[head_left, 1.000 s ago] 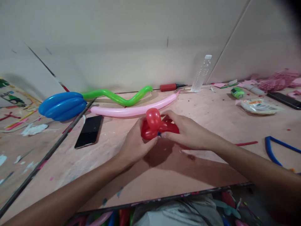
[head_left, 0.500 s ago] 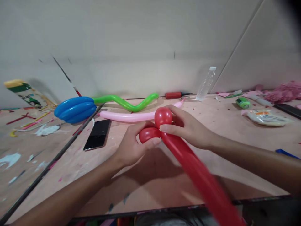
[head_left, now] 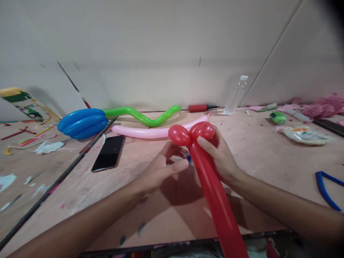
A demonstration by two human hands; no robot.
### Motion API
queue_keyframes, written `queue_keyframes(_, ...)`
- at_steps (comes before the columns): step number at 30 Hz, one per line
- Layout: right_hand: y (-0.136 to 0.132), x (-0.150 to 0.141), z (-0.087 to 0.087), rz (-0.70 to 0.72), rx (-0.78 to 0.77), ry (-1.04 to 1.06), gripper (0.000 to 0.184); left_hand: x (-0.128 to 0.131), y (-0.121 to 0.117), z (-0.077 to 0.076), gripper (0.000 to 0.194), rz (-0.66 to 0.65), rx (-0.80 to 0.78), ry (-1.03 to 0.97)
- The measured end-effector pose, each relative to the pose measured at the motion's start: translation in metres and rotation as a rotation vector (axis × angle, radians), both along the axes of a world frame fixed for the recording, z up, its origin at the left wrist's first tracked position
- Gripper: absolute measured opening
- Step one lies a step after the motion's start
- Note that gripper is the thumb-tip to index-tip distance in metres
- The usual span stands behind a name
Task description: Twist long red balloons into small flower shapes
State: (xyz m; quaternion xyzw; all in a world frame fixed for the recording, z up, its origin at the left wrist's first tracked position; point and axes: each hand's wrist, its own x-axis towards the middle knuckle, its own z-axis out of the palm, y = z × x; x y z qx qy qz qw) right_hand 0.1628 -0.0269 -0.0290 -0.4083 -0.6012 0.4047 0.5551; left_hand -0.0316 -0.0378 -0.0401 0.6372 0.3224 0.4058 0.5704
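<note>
The red balloon [head_left: 219,204] is held up over the bench [head_left: 104,204], between the person and the pink balloon [head_left: 145,133]. Rounded bubbles are formed at its top, one to each side of a tight pinch; from there a long, plain length slants down past the bench's near edge. No twist shows in that length, so the shaping looks finished only at the top, with most of the balloon unworked. Its lower end is out of view.

The right hand [head_left: 225,163] is partly closed around the right bubble and the upper length, its thumb across the front. The left hand [head_left: 157,170] is half open below the left bubble, thumb and fingers apart, with no grip on the balloon visible. A small dark blue bit shows by its fingertips; what it is, I cannot tell.

Beyond, the blue balloon [head_left: 83,123] is already folded into side-by-side lobes, beside the bent green balloon [head_left: 153,122].
</note>
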Motion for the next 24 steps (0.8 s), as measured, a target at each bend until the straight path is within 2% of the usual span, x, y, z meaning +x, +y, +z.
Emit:
queue_keyframes(3,0.003,0.001,-0.006,-0.019,-0.052,0.072,0.044,0.01,-0.01,-0.006,0.052,-0.213,-0.133,-0.034)
queue_keyframes(5,0.002,-0.001,-0.01,-0.018,-0.065,0.088,0.045,0.017,-0.017,-0.009,0.058,-0.28,-0.235,-0.091)
queue_keyframes(9,-0.002,-0.008,-0.015,0.013,-0.081,0.115,0.047,0.025,-0.021,-0.017,0.062,-0.203,-0.295,-0.173)
queue_keyframes(14,0.005,-0.006,-0.017,0.02,-0.023,0.141,0.042,0.019,-0.016,-0.021,0.071,-0.058,-0.479,-0.133)
queue_keyframes(16,0.007,-0.004,-0.015,0.046,-0.046,0.165,0.044,0.016,-0.014,-0.021,0.07,0.015,-0.383,-0.088)
queue_keyframes(20,0.007,0.0,-0.01,0.081,-0.091,0.157,0.045,0.011,-0.011,-0.02,0.048,0.083,-0.054,0.033)
queue_keyframes(22,0.009,0.006,-0.007,0.106,-0.034,0.12,0.044,0.011,-0.011,-0.021,0.045,0.088,0.01,0.068)
queue_keyframes(24,0.013,0.014,-0.004,0.117,0.078,0.072,0.042,0.01,-0.011,-0.023,0.044,0.082,0.011,0.087)
